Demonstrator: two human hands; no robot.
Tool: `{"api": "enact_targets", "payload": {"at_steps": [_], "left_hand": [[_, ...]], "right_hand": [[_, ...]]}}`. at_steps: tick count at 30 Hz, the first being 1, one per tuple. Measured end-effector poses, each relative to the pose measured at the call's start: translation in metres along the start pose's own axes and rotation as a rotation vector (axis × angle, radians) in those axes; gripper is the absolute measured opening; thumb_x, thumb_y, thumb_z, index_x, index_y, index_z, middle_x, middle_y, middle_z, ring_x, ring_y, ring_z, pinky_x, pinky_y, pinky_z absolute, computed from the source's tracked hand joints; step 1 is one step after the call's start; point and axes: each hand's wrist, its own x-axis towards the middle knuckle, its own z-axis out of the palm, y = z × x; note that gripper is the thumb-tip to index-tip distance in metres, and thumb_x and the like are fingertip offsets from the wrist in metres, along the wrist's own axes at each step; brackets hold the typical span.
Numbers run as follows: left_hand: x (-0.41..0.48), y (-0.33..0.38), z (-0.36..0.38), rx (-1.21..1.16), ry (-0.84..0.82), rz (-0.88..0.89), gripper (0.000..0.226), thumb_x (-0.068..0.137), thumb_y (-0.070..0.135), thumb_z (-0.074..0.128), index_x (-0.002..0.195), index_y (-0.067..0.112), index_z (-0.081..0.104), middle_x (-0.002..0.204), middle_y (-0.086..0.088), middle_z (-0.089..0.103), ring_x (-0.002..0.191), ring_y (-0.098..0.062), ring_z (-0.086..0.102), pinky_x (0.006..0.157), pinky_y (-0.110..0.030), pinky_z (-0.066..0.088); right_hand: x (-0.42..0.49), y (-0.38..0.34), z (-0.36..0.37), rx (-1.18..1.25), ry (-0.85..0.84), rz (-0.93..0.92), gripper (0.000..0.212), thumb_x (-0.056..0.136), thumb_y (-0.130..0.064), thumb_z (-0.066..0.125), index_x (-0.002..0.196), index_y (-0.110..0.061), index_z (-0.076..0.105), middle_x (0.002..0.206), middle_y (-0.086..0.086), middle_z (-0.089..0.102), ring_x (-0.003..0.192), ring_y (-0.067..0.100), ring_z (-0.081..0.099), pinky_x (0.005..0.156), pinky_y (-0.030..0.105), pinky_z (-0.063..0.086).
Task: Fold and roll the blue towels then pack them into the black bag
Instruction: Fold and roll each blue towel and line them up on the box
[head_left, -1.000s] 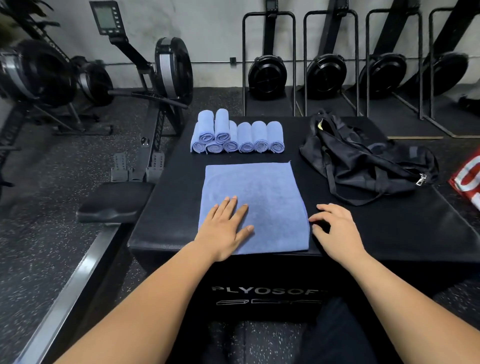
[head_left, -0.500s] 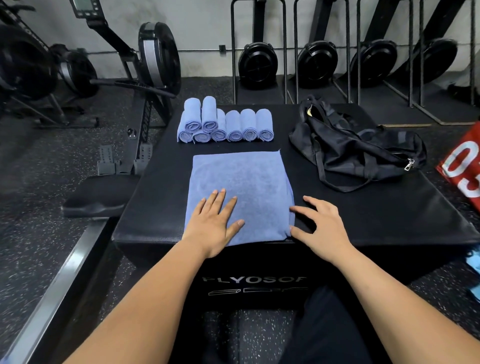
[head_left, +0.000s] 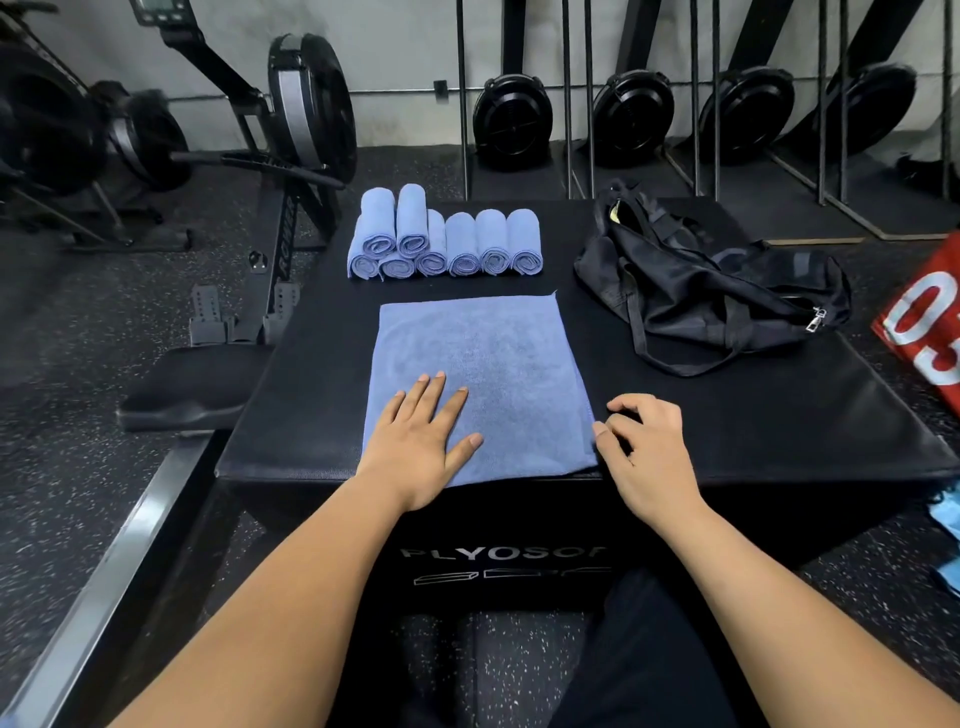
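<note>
At the left of the frame a rowing machine (head_left: 291, 130) is standing on the floor, taking no part in the work. Just right of it, at the upper left of the black box (head_left: 779, 431), the rolled towels (head_left: 462, 249) are lying side by side with two stacked on top. We are probably parking them at the far edge to leave the near side free for folding.

In the centre of the frame a blue towel (head_left: 483, 353) is lying spread flat on the box, its near edge reaching the front rim. We are pressing our left hand (head_left: 421, 441) flat on its lower left part, with the fingers straight and a little apart and the thumb out to the side. It seems to be pinning the cloth so it does not slide.

Our right hand (head_left: 647, 452) is sitting at the towel's right edge with the fingers bent and the thumb touching the hem. We cannot tell whether it is already pinching the cloth. It looks placed to lift that side over for a fold.

Toward the upper right the black bag (head_left: 717, 296) is slumping on the box, apart from the flat towel, with nothing blue showing in it, so packing is not yet under way. At the right edge of the frame a red sign (head_left: 930, 332) is poking in.
</note>
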Motion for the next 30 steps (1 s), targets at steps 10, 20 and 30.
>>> {"api": "enact_targets", "payload": {"at_steps": [10, 20, 30], "left_hand": [[0.000, 0.001, -0.002, -0.008, -0.003, -0.004, 0.076, 0.102, 0.075, 0.009, 0.168, 0.037, -0.002, 0.176, 0.003, -0.015, 0.160, -0.015, -0.020, 0.131, -0.042, -0.007], [-0.001, 0.002, -0.002, -0.005, -0.003, -0.003, 0.076, 0.102, 0.075, 0.008, 0.168, 0.037, -0.003, 0.176, 0.003, -0.014, 0.161, -0.015, -0.019, 0.131, -0.042, -0.006], [-0.001, 0.001, -0.004, -0.003, -0.033, 0.001, 0.077, 0.101, 0.075, 0.007, 0.167, 0.037, -0.006, 0.175, 0.004, -0.019, 0.160, -0.014, -0.022, 0.131, -0.042, -0.007]], "right_hand": [[-0.008, 0.002, -0.022, 0.062, -0.203, -0.104, 0.014, 0.087, -0.039, 0.080, 0.082, -0.035, 0.068, 0.144, -0.017, 0.047, 0.143, 0.013, 0.025, 0.109, 0.021, 0.024], [-0.017, 0.000, -0.022, 0.079, -0.096, 0.069, 0.024, 0.076, -0.043, 0.089, 0.072, -0.038, 0.066, 0.130, -0.016, 0.057, 0.133, 0.011, 0.031, 0.109, 0.027, 0.029], [-0.015, -0.025, -0.011, -0.185, 0.089, 0.041, 0.019, 0.081, -0.030, 0.071, 0.099, -0.027, 0.064, 0.127, -0.005, 0.054, 0.126, 0.026, 0.043, 0.104, 0.040, 0.040]]}}
